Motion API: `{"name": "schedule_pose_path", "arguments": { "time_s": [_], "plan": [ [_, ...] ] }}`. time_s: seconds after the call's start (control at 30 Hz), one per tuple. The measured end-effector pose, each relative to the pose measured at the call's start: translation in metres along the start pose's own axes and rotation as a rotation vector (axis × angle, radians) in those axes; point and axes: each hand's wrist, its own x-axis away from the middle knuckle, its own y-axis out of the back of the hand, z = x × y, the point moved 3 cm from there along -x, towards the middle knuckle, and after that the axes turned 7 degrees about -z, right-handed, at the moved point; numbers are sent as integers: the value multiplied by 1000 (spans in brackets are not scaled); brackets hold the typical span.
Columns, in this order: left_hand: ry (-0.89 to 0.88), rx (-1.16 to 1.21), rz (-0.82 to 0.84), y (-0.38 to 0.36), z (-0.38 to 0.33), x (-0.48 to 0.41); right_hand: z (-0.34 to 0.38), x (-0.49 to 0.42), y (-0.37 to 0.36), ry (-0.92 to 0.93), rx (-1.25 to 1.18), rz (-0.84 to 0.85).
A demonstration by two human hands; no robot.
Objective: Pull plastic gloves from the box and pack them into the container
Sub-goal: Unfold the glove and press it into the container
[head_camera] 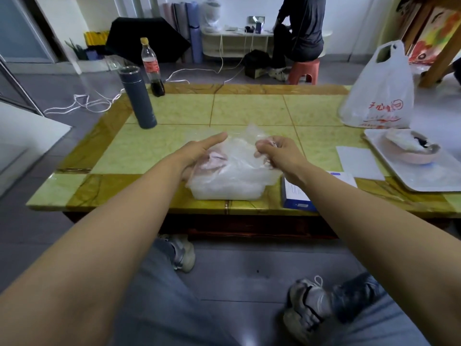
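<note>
The clear container (224,192) sat at the worktop's (249,108) front edge, heaped with plastic gloves (237,168). The right hand (279,153), fingers curled, pinched some directly above it. The left hand (199,156) pressed the heap, fingers straight. The glove box (296,197) stood just right of the container.

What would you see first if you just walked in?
Two bare arms reach to the middle of the table, where the left hand and right hand handle crinkly clear gloves over a container. A white shopping bag stands right; a dark flask and cola bottle stand left.
</note>
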Motion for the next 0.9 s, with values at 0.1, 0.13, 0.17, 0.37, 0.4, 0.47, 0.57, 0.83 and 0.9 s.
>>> {"name": "schedule_pose_path", "arguments": {
  "time_s": [0.1, 0.13, 0.17, 0.37, 0.4, 0.47, 0.57, 0.83, 0.9],
  "plan": [
    [24, 22, -45, 10, -2, -8, -1, -14, -7, -6, 39, -96],
    [7, 61, -91, 11, -3, -11, -2, -17, -9, -2, 93, -111],
    [-24, 77, -134, 12, -5, -13, -2, -20, -12, 7, 163, -121],
    [-229, -524, -395, 10, -2, -39, -9, -41, -27, 24, 392, -200],
    [-235, -635, -413, 8, 0, -42, -9, -44, -26, 38, 416, -227],
    [-235, -785, -441, 4, 3, -49, -5, -49, -24, 137, 508, -315],
    [-216, -862, -464, -3, 5, -60, 8, -50, -22, 442, 654, -429],
    [-150, -1017, -390, -12, 15, -73, -27, -54, -63, -143, 669, 156],
    [-176, -1111, -440, -13, 9, -66, -35, -55, -68, -196, 732, 226]
  ]
}}
